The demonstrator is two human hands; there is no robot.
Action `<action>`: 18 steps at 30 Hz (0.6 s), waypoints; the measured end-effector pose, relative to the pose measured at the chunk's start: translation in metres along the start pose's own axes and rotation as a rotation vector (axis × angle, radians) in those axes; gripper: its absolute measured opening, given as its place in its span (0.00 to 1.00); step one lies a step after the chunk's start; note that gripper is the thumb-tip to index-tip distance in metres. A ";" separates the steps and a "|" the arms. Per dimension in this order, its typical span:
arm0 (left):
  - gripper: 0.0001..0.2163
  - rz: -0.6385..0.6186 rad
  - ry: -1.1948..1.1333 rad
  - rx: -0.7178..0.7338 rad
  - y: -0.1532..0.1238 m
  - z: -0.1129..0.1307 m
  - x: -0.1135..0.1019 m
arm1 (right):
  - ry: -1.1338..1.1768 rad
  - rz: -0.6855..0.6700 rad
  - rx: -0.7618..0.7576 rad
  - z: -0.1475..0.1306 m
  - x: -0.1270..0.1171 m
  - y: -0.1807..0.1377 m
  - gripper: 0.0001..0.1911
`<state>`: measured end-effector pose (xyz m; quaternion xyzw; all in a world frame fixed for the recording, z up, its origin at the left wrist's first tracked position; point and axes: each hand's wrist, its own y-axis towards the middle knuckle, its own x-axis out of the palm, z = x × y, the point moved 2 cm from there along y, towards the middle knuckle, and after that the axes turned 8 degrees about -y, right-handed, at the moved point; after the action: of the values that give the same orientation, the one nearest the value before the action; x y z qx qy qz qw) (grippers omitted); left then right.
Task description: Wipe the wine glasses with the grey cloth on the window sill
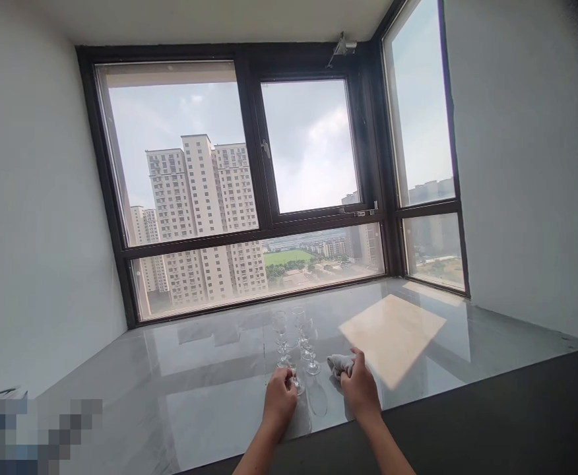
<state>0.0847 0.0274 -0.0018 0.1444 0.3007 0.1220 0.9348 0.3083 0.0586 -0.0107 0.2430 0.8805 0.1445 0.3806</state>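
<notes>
Several small clear stemmed glasses (311, 353) stand close together on the glossy grey sill. My left hand (280, 400) is at the nearest stemmed glass (296, 384), its fingers closed around the lower part; the hand hides some of it. To the right of the glasses, my right hand (361, 388) grips a bunched light grey cloth (339, 365), with the index finger lying over it. The cloth is apart from the glasses. A faint rounded outline shows on the sill between my hands; whether it is glass or a reflection I cannot tell.
The wide sill (210, 389) reflects the window, and a sunlit patch (395, 336) lies at its right. A dark-framed window (264, 234) closes the back, with white walls on both sides. Something blurred out sits at the lower left.
</notes>
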 end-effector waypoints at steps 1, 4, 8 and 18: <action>0.07 -0.010 0.015 -0.001 0.000 0.001 0.000 | -0.011 -0.001 -0.001 -0.001 -0.001 0.000 0.26; 0.06 -0.059 0.105 -0.008 -0.002 0.005 0.000 | -0.040 0.001 0.010 -0.005 -0.006 -0.002 0.25; 0.08 -0.123 0.217 -0.006 -0.004 0.012 -0.002 | -0.029 0.000 0.031 -0.007 -0.009 -0.002 0.26; 0.07 0.018 0.510 -0.205 0.032 -0.053 -0.096 | -0.090 -0.035 0.027 -0.004 -0.006 -0.002 0.23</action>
<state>-0.0274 0.0374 0.0181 0.0164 0.5110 0.1922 0.8376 0.3079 0.0533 -0.0054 0.2389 0.8685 0.1149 0.4189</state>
